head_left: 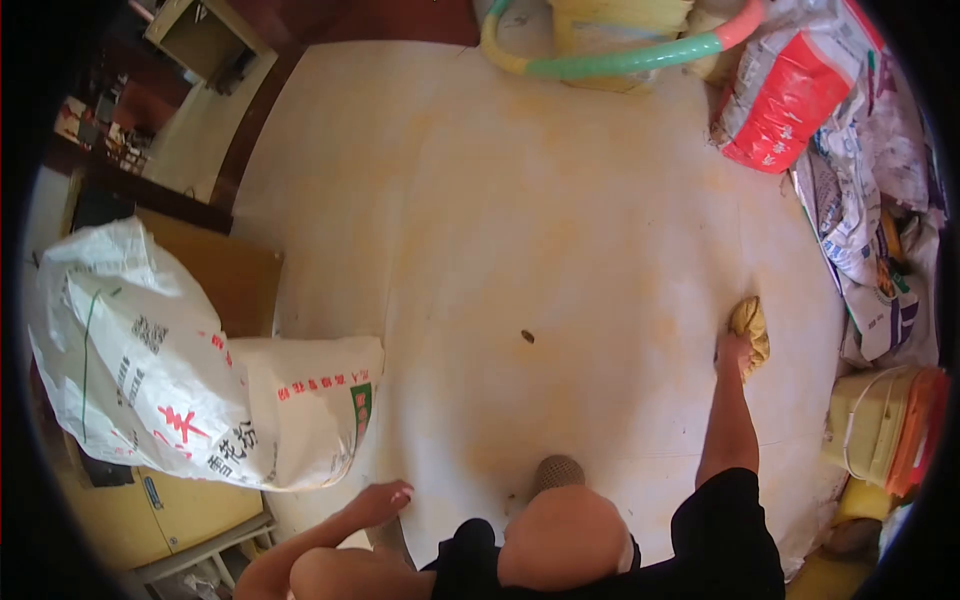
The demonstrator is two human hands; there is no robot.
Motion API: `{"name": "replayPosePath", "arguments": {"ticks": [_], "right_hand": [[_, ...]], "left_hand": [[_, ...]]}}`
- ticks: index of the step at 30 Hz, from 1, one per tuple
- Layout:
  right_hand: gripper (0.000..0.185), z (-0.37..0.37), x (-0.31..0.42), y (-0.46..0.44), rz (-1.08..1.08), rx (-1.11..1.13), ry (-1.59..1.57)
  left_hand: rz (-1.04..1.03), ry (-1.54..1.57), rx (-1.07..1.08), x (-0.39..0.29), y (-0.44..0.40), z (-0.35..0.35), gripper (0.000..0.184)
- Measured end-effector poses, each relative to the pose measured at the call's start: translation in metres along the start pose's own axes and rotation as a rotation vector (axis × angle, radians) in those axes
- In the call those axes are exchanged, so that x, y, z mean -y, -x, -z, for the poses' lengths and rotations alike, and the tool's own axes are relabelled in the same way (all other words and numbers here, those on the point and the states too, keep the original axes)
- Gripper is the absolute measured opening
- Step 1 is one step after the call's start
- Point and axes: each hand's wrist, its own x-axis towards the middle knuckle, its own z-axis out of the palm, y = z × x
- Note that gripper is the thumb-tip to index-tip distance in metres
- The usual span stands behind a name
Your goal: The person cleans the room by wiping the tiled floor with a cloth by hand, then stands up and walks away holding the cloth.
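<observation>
My right hand (735, 352) is stretched out to the right, its fingers closed around a crumpled yellow-brown cloth (750, 328) that is against the pale floor (560, 230). The cloth hides most of the fingers. My left hand (388, 503) hangs beside my bent left knee, fingers curled in, with nothing visible in it. Just above the left hand stands a white printed sack (310, 400). A small dark scrap (527, 337) lies on the floor between my two hands.
A larger white sack (140, 350) leans at left by a yellow cabinet (190, 520). At the back are a yellow tub (610, 30) and a green hoop (620, 65). Along the right stand a red-and-white sack (780, 110), plastic bags (850, 200) and a cream bucket (865, 420).
</observation>
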Motion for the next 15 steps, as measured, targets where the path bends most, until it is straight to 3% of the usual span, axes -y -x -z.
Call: {"name": "replayPosePath", "arguments": {"ticks": [1, 3, 4, 5, 6, 7, 8, 9, 10, 12, 15], "right_hand": [[0.048, 0.014, 0.031, 0.004, -0.163, 0.060, 0.036], [0.049, -0.001, 0.090, 0.015, -0.077, -0.011, 0.104], [0.045, -0.003, 0.119, 0.038, 0.074, -0.009, 0.105], [0.043, -0.049, 0.143, 0.043, 0.302, -0.196, 0.124], [0.041, -0.032, 0.177, 0.084, 0.528, -0.097, 0.055], [0.038, -0.068, 0.200, 0.106, 0.809, -0.271, -0.062], [0.035, -0.063, 0.226, 0.145, 1.004, -0.219, -0.049], [0.037, -0.077, 0.252, 0.178, 1.093, 0.075, -0.060], [0.038, -0.079, 0.253, 0.223, 1.284, -0.127, -0.148], [0.040, -0.074, 0.251, 0.298, 1.433, 0.014, -0.117], [0.048, -0.053, 0.222, 0.338, 1.661, 0.324, -0.047]], "left_hand": [[-0.016, 0.032, 0.027, -0.007, 0.005, 0.002, 0.030], [-0.031, 0.073, 0.017, -0.038, 0.014, 0.014, 0.031], [-0.030, 0.081, -0.018, -0.065, 0.018, 0.024, 0.031], [-0.033, 0.091, -0.055, -0.084, 0.022, 0.030, 0.031], [-0.051, 0.065, -0.054, -0.093, 0.024, 0.034, 0.031], [-0.075, 0.038, -0.048, -0.101, 0.023, 0.036, 0.031], [-0.105, 0.007, -0.037, -0.110, 0.022, 0.041, 0.031], [-0.101, -0.027, 0.038, -0.140, 0.024, 0.058, 0.031], [-0.074, -0.051, 0.025, -0.168, 0.022, 0.073, 0.032], [-0.014, -0.096, -0.020, -0.217, 0.010, 0.098, 0.033], [-0.398, -0.205, -0.189, -0.260, -0.035, 0.108, 0.036]]}}
